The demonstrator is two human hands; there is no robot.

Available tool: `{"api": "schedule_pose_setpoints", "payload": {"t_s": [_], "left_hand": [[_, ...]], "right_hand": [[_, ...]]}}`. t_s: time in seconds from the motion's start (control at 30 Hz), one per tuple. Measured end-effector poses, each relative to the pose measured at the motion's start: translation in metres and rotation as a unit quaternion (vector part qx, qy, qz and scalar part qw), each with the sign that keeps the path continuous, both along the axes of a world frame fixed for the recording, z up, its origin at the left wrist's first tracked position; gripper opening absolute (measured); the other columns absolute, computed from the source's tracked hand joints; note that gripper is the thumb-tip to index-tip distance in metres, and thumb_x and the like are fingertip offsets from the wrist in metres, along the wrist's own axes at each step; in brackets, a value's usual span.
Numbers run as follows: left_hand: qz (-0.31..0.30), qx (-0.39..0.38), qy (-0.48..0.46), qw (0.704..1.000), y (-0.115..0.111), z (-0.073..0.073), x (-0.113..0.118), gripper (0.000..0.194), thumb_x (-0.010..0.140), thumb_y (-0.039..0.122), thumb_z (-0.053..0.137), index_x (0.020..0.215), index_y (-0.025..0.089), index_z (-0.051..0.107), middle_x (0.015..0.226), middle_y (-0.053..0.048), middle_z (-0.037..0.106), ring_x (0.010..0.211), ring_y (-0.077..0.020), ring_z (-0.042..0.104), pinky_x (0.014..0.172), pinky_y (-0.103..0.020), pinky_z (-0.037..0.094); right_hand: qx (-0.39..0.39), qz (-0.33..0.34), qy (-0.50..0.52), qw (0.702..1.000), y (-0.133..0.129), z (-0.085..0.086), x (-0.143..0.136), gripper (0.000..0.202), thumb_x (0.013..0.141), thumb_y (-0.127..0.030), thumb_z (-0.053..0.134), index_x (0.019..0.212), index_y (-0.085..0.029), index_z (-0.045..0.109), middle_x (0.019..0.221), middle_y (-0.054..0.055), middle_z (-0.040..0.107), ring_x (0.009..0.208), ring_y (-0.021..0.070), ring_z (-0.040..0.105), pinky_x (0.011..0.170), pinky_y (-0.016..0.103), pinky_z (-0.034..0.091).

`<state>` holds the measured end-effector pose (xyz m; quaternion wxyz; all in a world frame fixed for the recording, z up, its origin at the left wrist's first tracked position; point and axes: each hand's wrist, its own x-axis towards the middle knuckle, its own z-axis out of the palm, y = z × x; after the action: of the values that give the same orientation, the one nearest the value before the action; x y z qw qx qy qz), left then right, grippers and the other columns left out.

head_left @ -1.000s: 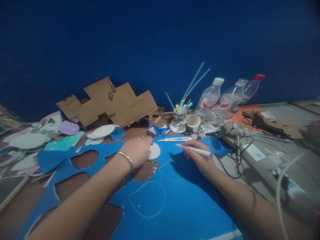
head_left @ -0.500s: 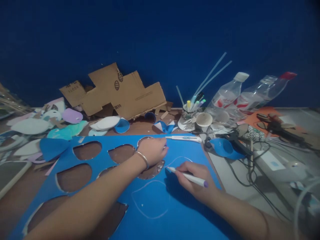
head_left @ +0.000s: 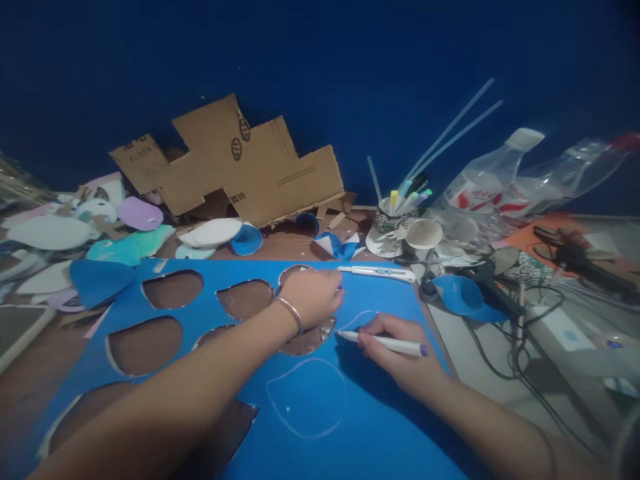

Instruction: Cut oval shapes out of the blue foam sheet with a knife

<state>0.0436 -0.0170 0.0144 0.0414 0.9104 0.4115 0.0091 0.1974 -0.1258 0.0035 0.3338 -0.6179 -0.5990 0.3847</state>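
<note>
A blue sheet [head_left: 395, 413] with several cut-out holes lies on the table. My right hand [head_left: 395, 340] grips a white marker [head_left: 403, 346] with a purple end, its tip touching the sheet at the left end of a faint curved line. My left hand [head_left: 313, 293] rests on the sheet by an upper hole, fingers curled; whether anything is in them is hidden. A pale rounded outline [head_left: 306, 437] is drawn below the hands. Just beyond my left hand lies a white craft knife [head_left: 383, 273].
Brown cardboard [head_left: 270, 173] leans at the back wall. Cut foam pieces [head_left: 53, 232] pile up at the left. A pen cup [head_left: 389, 217], plastic bottles [head_left: 483, 187], blue scrap [head_left: 457, 295] and dark cables [head_left: 530, 383] are at the right.
The view has shifted somewhat. The marker in my right hand lies flatter, and its tip is at the left end of the upper curved line. My left hand stays on the sheet.
</note>
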Motion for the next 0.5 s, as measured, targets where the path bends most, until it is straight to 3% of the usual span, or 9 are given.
{"api": "schedule_pose_setpoints", "payload": {"t_s": [0.5], "left_hand": [[0.001, 0.007, -0.003, 1.0, -0.0009, -0.0017, 0.0001, 0.029, 0.083, 0.038, 0.035, 0.088, 0.017, 0.055, 0.082, -0.006, 0.063, 0.075, -0.0224, 0.059, 0.063, -0.031, 0.042]], "right_hand": [[-0.021, -0.012, 0.021, 0.999, 0.0007, 0.0023, -0.0007, 0.017, 0.074, -0.028, 0.056, 0.063, -0.016, 0.057, 0.056, 0.0, 0.058, 0.051, 0.0108, 0.05, 0.048, 0.021, 0.037]]}}
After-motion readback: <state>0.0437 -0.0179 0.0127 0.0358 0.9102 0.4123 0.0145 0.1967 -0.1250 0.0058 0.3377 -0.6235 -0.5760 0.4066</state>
